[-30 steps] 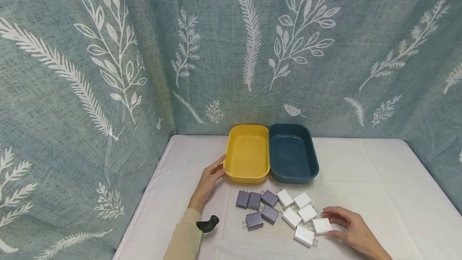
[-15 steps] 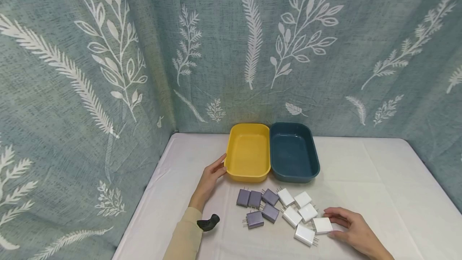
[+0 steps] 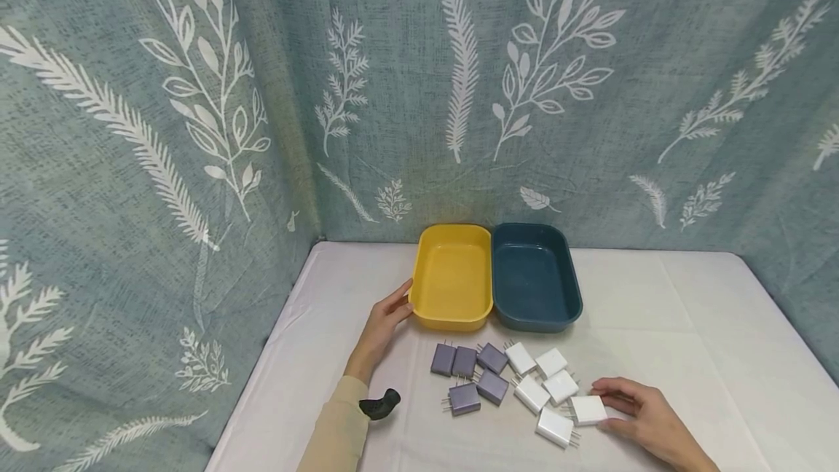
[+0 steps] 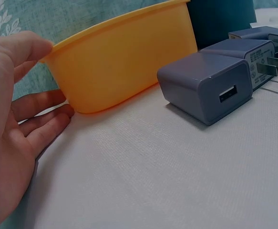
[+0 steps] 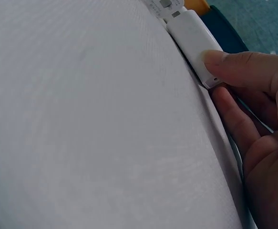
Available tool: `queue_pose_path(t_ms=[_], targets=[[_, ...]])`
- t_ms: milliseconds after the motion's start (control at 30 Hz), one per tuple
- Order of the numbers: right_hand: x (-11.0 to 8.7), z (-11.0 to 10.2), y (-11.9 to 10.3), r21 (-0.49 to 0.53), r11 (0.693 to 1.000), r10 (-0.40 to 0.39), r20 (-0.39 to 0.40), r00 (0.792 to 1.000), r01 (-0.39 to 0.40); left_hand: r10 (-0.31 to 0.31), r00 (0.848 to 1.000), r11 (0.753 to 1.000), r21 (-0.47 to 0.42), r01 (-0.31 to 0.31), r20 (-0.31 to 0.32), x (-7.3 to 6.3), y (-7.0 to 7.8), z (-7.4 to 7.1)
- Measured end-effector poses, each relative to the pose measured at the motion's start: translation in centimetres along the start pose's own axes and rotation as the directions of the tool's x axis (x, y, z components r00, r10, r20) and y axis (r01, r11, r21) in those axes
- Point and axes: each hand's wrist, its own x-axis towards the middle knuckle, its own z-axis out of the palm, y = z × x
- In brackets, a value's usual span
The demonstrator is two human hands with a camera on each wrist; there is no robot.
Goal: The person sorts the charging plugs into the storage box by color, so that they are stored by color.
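In the head view my left hand [image 3: 382,326] rests its fingertips on the left side of a yellow tray [image 3: 452,325]. The left wrist view shows its thumb at the tray's rim and the other fingers low on the outer wall. My right hand [image 3: 639,417] lies at the right end of a white USB charger [image 3: 590,410], loosely bent. In the right wrist view its thumb [image 5: 246,69] touches the charger's side; part of the fingers is hidden behind. More white chargers [image 3: 531,393] and several purple-grey chargers [image 3: 465,399] lie close together in front of the trays, their prongs showing.
A dark blue tray [image 3: 537,325] stands against the yellow one's right side. Both trays have bare floors. A white cloth covers the table [image 3: 662,297], and a patterned blue-green curtain [image 3: 406,93] hangs behind and beside it.
Both hands, the trays and the chargers keep their places. The head view shifts only slightly.
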Motion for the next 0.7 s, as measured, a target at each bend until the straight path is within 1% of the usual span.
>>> queue_pose_path(t_ms=[133, 267, 400, 567, 600, 700], targets=[[0.0, -0.3, -0.2, 0.011, 0.999, 0.039, 0.010, 0.999, -0.039, 0.017, 1.000, 1.000, 0.021, -0.016, -0.025, 0.4, -1.1, 0.0], [-0.2, -0.5, -0.4, 0.045, 0.998, 0.044, 0.013, 0.999, -0.045, 0.035, 0.998, 0.999, 0.038, -0.034, -0.044, 0.6, -1.6, 0.1], [-0.2, -0.6, -0.4, 0.085, 0.995, 0.042, 0.017, 0.999, -0.044, 0.029, 0.998, 0.999, 0.042, -0.026, -0.054, 0.6, -1.5, 0.1], [0.0, -0.8, -0.4, 0.132, 0.989, 0.068, 0.017, 0.998, -0.069, 0.011, 0.998, 0.999, 0.040, -0.008, -0.057, 0.5, -1.3, 0.1], [0.0, -0.8, -0.3, 0.138, 0.988, 0.071, 0.018, 0.997, -0.073, 0.016, 0.998, 0.999, 0.043, -0.014, -0.055, 0.5, -1.3, 0.1], [0.0, -0.9, -0.2, 0.164, 0.984, 0.074, 0.026, 0.997, -0.077, 0.008, 0.998, 0.999, 0.040, -0.005, -0.056, 0.5, -1.3, 0.1]])
